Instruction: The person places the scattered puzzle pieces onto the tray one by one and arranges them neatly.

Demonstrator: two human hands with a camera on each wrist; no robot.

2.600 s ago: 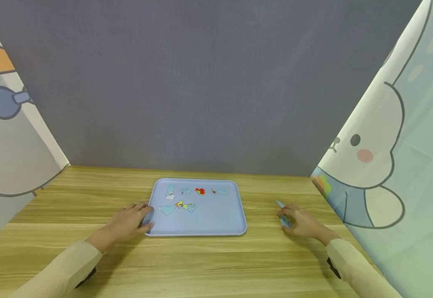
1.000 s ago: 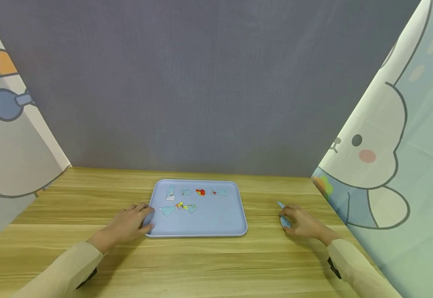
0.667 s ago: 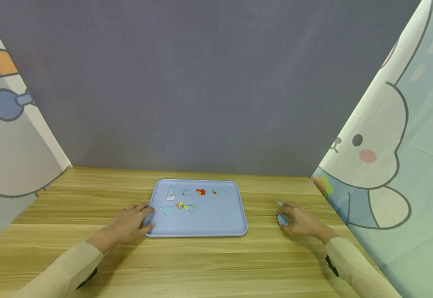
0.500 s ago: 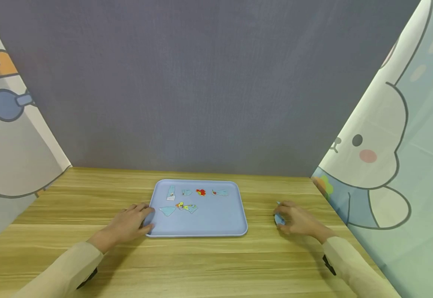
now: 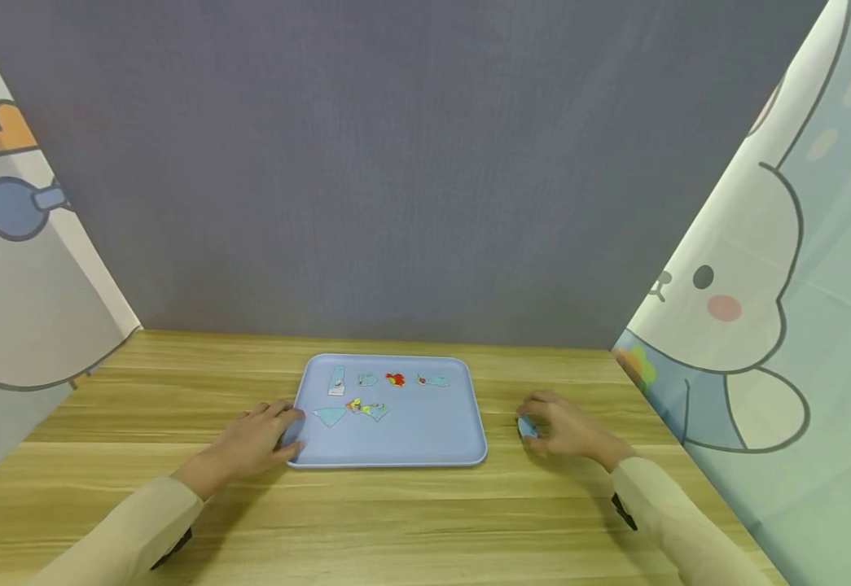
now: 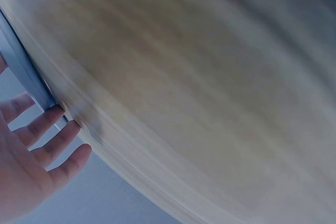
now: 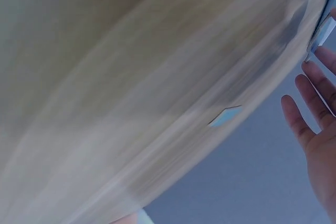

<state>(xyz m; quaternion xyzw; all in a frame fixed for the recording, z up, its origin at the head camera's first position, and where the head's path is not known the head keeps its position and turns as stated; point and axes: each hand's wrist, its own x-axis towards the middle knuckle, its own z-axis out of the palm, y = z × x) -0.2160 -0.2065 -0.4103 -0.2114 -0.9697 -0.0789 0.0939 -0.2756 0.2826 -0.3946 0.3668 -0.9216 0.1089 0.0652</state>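
Observation:
My left hand (image 5: 256,435) rests at the left edge of the pale blue tray (image 5: 432,439), fingertips and thumb over its rim; in the left wrist view those fingers (image 6: 58,142) look loosely extended. To the tray's right, my right hand (image 5: 568,425) pinches a light blue puzzle piece (image 5: 528,426), partly hidden by the fingers. The right wrist view shows this held piece (image 7: 321,31) at the fingertips. Another light blue piece (image 7: 226,116) lies on the table there; in the head view the right hand seems to cover it.
On the tray lie a tall blue piece (image 5: 336,381), a small blue piece (image 5: 366,379), a red piece (image 5: 396,379), a blue piece with a red spot (image 5: 434,380), a triangular piece (image 5: 331,416) and a yellow-and-blue cluster (image 5: 368,408). A grey panel (image 5: 381,203) stands behind the wooden table (image 5: 366,521).
My right hand has moved left toward the tray, carrying the blue puzzle piece it pinches. The left hand and the pieces on the tray stay in place.

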